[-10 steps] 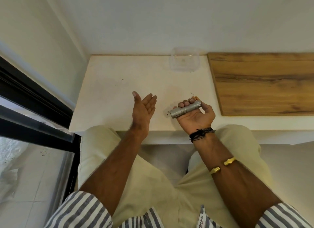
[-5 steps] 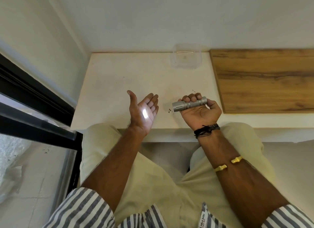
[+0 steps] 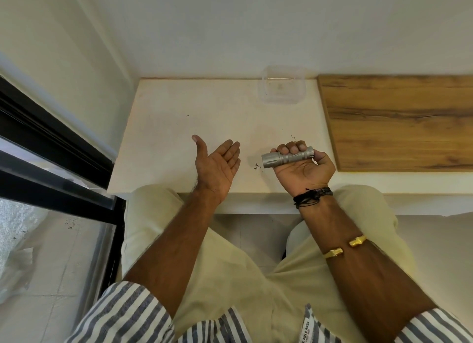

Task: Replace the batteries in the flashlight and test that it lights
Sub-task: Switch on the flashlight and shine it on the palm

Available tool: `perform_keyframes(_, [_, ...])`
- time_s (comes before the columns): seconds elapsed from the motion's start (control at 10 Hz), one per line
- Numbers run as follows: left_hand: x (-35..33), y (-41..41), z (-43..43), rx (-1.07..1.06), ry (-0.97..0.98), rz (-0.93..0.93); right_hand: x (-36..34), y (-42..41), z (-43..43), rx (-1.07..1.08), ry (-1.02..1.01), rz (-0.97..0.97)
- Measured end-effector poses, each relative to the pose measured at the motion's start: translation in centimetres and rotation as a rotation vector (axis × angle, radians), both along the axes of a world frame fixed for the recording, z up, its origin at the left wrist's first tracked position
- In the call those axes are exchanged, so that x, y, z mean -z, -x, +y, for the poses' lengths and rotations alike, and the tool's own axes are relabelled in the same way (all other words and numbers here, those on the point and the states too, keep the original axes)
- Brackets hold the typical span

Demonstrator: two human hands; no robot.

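Note:
A small silver flashlight (image 3: pixel 286 158) lies across my right hand (image 3: pixel 304 167), whose fingers are curled over its barrel; its head points left toward my left hand (image 3: pixel 217 163). My left hand is held flat and upright, palm facing the flashlight, fingers apart and holding nothing. No bright spot shows on that palm now. Both hands hover over the near part of the white table (image 3: pixel 179 117). No loose batteries are visible.
A clear plastic container (image 3: pixel 281 86) sits at the back of the table against the wall. A wooden board (image 3: pixel 399 120) covers the table's right side. A black window frame (image 3: pixel 51 148) runs along the left. Small dark specks lie near the flashlight's head.
One second ago the palm was unlit; half a second ago a bright spot of light shone on my left palm; now that spot is gone. Both hands stay almost where they were.

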State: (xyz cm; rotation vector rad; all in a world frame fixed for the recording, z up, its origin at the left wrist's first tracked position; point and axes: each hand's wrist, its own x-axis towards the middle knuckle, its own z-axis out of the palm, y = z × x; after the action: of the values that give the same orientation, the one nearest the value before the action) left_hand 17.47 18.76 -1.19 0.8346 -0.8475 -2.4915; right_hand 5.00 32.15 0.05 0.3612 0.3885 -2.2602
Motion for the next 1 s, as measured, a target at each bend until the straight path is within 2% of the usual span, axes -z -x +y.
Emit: perform_keyframes(1.0, [0.06,0.05,0.09,0.021,-0.004,-0.008,-0.47,-0.23,0.1,-0.018,-0.002,0.009])
